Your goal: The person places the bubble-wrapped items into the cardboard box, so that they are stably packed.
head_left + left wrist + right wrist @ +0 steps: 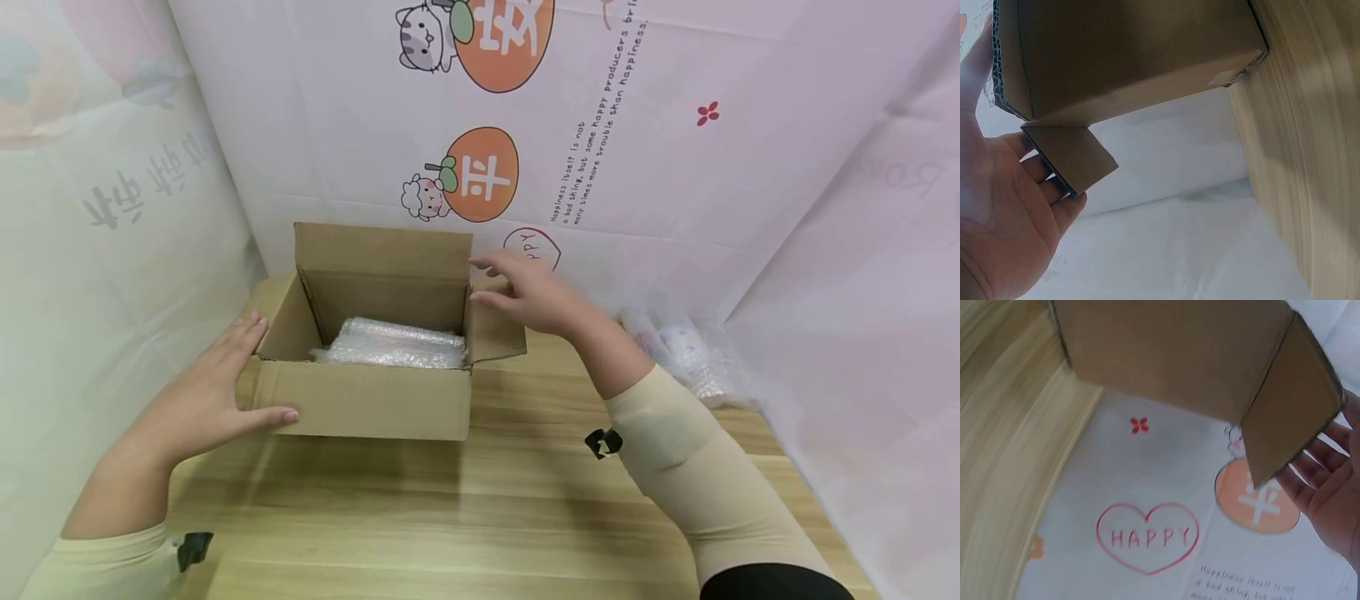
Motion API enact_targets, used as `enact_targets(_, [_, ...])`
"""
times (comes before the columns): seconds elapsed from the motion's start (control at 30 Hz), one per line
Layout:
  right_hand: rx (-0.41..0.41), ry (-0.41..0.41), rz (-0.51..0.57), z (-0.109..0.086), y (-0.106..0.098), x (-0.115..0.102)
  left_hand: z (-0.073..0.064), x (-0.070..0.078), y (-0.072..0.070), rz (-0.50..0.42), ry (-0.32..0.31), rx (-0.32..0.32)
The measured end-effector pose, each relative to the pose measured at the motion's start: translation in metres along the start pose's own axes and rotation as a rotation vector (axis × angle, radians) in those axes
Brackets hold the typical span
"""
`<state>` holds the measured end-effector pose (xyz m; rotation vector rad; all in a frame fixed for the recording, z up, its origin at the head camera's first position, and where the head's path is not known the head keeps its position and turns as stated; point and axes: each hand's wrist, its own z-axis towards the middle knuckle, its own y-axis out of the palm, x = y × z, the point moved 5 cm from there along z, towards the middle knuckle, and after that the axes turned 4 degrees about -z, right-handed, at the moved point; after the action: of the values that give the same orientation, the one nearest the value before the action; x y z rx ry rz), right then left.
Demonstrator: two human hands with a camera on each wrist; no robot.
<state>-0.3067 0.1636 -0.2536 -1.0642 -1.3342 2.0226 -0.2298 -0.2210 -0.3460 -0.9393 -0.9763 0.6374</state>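
Sleeves (720, 475) of pale cloth, covering both forearms, lie nearest the viewer over a wood-grained surface (360, 508). On this surface stands a cardboard box (382, 300), upright and open at the top, the principal container. Its front flap (367, 404) is folded outward toward the viewer. Left hand (206, 404): thumb and fingers spread wide apart, the thumb resting on the front flap, the fingers extended along the left flap (270, 300). Within the box lies clear bubble wrap (397, 343), set lengthwise below the rim; what it encloses cannot be made out. Right hand (532, 292): thumb and fingers apart, clamped on nothing; the right wrist view shows the fingertips against the edge of the right flap (498, 329), which slants outward. Behind the opening, the back flap (386, 252) stands raised. Beyond the right forearm, a second bubble-wrapped bundle (686, 350) rests beside the side sheet, coloured marks showing through its film. Farthest off hangs a white backdrop (637, 158), printed with orange fruit, small animals and lettering.
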Motion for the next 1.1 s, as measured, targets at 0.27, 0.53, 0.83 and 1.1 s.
enact_targets(0.27, [0.152,0.104,0.067,-0.019,-0.024,0.042,0.000,0.000,0.000,-0.009,-0.003,-0.002])
enact_targets(0.53, [0.246,0.320,-0.031,-0.045,-0.043,0.093,-0.001,0.000,0.000,-0.010,0.002,-0.001])
enact_targets(0.83, [0.308,0.563,-0.145,-0.078,-0.046,0.156,0.000,-0.001,0.000,-0.005,-0.006,-0.010])
enact_targets(1.1, [0.201,0.677,-0.223,-0.101,-0.036,0.197,0.001,-0.001,0.000,-0.009,-0.010,-0.014])
